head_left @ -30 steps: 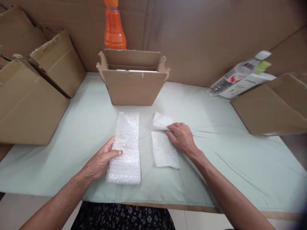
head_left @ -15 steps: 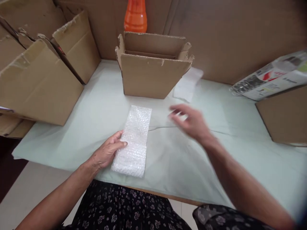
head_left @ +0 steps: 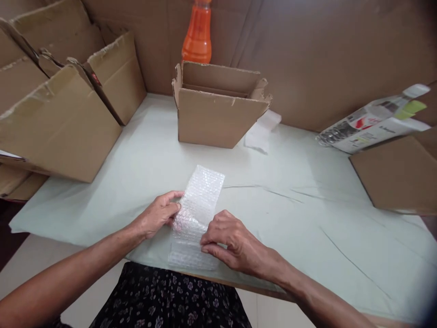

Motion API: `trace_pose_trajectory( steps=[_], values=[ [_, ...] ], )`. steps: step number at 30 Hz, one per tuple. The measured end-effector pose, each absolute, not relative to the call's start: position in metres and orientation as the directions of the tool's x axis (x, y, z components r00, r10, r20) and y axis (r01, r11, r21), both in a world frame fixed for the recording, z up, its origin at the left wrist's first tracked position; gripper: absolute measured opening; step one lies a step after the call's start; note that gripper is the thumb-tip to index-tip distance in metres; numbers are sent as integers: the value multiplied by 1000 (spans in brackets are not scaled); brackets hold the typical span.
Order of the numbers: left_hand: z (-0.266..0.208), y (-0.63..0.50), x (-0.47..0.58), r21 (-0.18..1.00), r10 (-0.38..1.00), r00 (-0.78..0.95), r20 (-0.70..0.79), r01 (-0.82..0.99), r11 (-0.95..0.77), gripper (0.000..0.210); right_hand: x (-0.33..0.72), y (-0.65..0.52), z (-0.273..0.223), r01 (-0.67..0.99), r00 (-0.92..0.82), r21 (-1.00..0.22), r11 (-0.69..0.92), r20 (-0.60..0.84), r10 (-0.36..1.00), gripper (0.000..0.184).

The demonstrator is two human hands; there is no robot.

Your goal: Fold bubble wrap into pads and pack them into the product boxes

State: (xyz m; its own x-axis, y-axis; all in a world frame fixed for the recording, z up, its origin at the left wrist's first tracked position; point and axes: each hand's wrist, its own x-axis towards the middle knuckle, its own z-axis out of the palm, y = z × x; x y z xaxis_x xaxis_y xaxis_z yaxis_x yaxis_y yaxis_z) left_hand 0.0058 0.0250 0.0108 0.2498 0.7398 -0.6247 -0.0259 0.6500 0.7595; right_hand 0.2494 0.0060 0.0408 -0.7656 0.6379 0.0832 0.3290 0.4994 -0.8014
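Observation:
A strip of bubble wrap (head_left: 205, 184) lies slanted near the table's front edge, its lower part looking folded or layered. My left hand (head_left: 160, 213) grips its left edge, thumb on top and the fingers partly hidden behind it. On the lower right edge, my right hand (head_left: 227, 239) pinches the bubble wrap between thumb and bent fingers. Through the plastic a faint pinkish patch shows beside the left fingertips.
An open cardboard box (head_left: 218, 119) stands behind the wrap, with a white sheet (head_left: 262, 132) beside it and an orange bottle (head_left: 197, 41) behind. Larger cartons (head_left: 61, 123) fill the left. At right are a clear plastic bottle (head_left: 368, 116) and another cardboard box (head_left: 399, 175).
My right hand has come down and left from above the table to pinch the bubble wrap's right edge. The wrap's lower end now extends nearer the table edge and looks more see-through.

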Motion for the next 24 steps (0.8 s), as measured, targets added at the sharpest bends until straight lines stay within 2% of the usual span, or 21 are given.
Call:
trace_pose_trajectory(
  steps=[4, 8, 10, 12, 14, 16, 18, 22, 24],
  values=[
    [10, 28, 7, 779, 748, 279, -602, 3, 627, 82, 245, 6, 37, 230, -852, -888, 397, 13, 523, 13],
    [14, 39, 28, 894, 845, 313, -432, 29, 447, 84, 240, 5, 46, 89, -886, -937, 338, 81, 456, 30],
    [24, 46, 37, 964, 921, 293, -257, 9, 266, 74, 242, 1, 54, 83, -888, -932, 353, 91, 450, 35],
    [37, 53, 41, 1000, 966, 257, 17, 16, -22, 60, 245, -3, 58, 101, -893, -913, 395, 92, 440, 36],
    [47, 61, 40, 949, 930, 225, 289, 63, -310, 45, 247, -7, 57, 121, -903, -893, 433, 82, 423, 33],
    [48, 73, 36, 883, 877, 236, 419, 121, -454, 38, 246, -7, 51, 130, -908, -892, 433, 67, 413, 30],
    [39, 87, 31, 885, 898, 278, 341, 229, -406, 39, 243, -5, 43, 145, -909, -904, 402, 38, 415, 26],
    [9, 108, 18, 834, 972, 233, -12, 539, -119, 40, 237, 2, 29, 170, -908, -919, 357, -6, 418, 13],
    [1, 108, 10, 799, 984, 176, -36, 596, -78, 38, 237, 3, 25, 124, -920, -939, 322, 13, 392, 10]
  ],
)
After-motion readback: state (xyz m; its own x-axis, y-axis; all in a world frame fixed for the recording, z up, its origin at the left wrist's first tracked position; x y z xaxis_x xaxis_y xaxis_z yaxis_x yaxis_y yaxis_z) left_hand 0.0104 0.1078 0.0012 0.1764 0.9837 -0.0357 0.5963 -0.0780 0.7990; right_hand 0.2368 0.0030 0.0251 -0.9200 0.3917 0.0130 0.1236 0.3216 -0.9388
